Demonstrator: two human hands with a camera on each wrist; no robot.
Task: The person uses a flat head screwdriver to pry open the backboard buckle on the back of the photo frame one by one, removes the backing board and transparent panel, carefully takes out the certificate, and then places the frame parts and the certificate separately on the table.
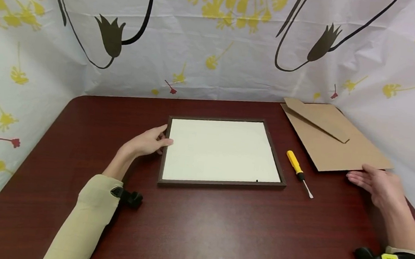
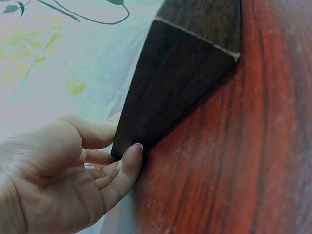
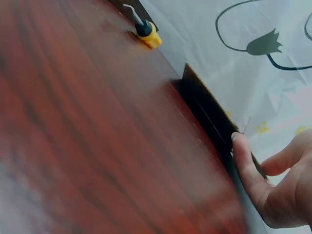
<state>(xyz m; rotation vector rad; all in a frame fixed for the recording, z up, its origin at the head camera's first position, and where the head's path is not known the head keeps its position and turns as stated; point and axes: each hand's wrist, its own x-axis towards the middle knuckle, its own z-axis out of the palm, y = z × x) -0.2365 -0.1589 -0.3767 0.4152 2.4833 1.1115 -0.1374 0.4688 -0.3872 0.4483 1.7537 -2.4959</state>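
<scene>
A dark brown picture frame (image 1: 220, 186) lies on the table with a white panel (image 1: 220, 151) inside it. My left hand (image 1: 150, 141) grips the frame's left side, thumb on the top edge; the left wrist view shows the fingers against the frame's outer side (image 2: 161, 78). At the right, a brown cardboard backing board (image 1: 340, 155) carries a long tapered flap (image 1: 317, 119). My right hand (image 1: 382, 186) pinches the board's near right corner, thumb above and fingers below. In the right wrist view, the board (image 3: 209, 97) is tilted up off the table there.
Between frame and board lies a yellow-handled screwdriver (image 1: 295, 163), its flat tip toward the front. The dark red wooden table (image 1: 198, 228) ends at a patterned white sheet (image 1: 216, 76) at the back and sides.
</scene>
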